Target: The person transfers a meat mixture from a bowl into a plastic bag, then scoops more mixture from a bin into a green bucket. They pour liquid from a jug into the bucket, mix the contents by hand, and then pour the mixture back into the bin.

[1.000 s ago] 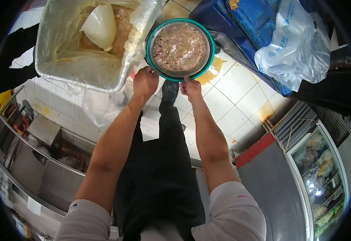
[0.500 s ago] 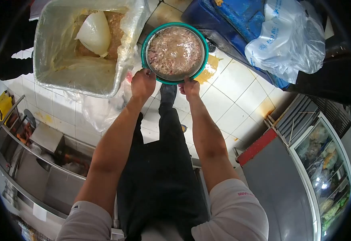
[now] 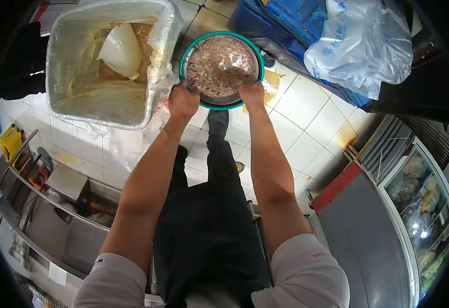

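Note:
A round metal bowl [image 3: 221, 98] of wet, pinkish-brown chopped mixture sits inside a green rim [image 3: 259, 47]. My left hand [image 3: 184, 100] grips the bowl's near left edge, fingers curled over it. On the near right edge, my right hand [image 3: 251, 94] is closed in the same way. Left of the bowl stands a large bin lined with clear plastic [image 3: 98, 105], holding a brown mass and a whitish scoop-like piece [image 3: 120, 51].
A blue container [image 3: 286, 31] with a white plastic bag [image 3: 358, 51] is at the upper right. Steel sinks [image 3: 83, 246] are at the lower left, and a glass-fronted fridge [image 3: 419, 215] is at the right. Below the bowl is a dark shoe [image 3: 218, 122] on tiles [image 3: 299, 102].
My right hand has moved up and right, from the green rim's near side to the bowl's right edge. My left hand's fingers now reach further over the edge. The view has shifted slightly.

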Available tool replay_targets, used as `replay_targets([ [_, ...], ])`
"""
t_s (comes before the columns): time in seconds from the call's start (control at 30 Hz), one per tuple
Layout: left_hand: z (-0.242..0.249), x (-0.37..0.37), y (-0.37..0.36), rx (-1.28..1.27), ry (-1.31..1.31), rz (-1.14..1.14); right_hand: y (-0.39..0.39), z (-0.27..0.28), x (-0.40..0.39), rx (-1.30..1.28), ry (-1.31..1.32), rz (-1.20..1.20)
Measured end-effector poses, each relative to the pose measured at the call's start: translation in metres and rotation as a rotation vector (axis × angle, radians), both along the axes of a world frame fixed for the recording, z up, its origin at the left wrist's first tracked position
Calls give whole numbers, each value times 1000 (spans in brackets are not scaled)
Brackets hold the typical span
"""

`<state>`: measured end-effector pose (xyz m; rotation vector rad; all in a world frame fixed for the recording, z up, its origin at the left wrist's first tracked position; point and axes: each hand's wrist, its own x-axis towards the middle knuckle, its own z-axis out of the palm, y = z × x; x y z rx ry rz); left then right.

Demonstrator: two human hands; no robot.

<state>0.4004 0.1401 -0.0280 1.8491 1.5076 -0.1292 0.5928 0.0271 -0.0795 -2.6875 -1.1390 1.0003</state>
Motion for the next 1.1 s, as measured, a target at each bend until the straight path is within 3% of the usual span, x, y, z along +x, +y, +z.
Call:
replay_targets([
  [0.1, -1, 4, 6, -26, 12, -5, 13, 11, 2, 15, 104, -434],
  [0.17, -3, 6, 10, -35, 29, -16, -21, -82, 6, -51, -267, 108],
  [0.27, -32, 1, 16, -60, 6, 0, -6, -58, 12, -148, -271, 224],
  [0.33, -39, -2, 14, -67, 9, 3, 15, -8, 16, -224, -156, 297],
  [0.43, -36, 1, 17, -53, 41, -25, 11, -21, 18, -188, -133, 296],
  [0.53, -37, 3, 18, -37, 58, -29, 9, -6, 20, -132, -308, 539],
  [0.63, -30, 7, 17, -27, 84, 5, 13, -23, 22, -255, -135, 361],
  [0.7, -26, 11, 13, -49, 97, 32, 5, -73, 19, -64, 77, -364],
  [0.77, -26, 12, 9, -9, 151, 29, -6, -98, 19, -6, 79, -494],
  [0.8, -26, 12, 7, 10, 176, 27, -10, -102, 21, -53, -20, -262],
  [0.9, -28, -1, 0, -13, 162, 29, 6, -40, 31, -243, -203, 413],
  [0.93, -14, 1, -2, 24, 101, 52, 13, -29, 31, -266, -185, 449],
  [1.07, -22, -3, -9, 196, 56, 57, 0, -92, 31, -2, 334, -444],
  [1.1, -25, -2, -9, 193, 42, 53, 1, -88, 27, 25, 409, -566],
])
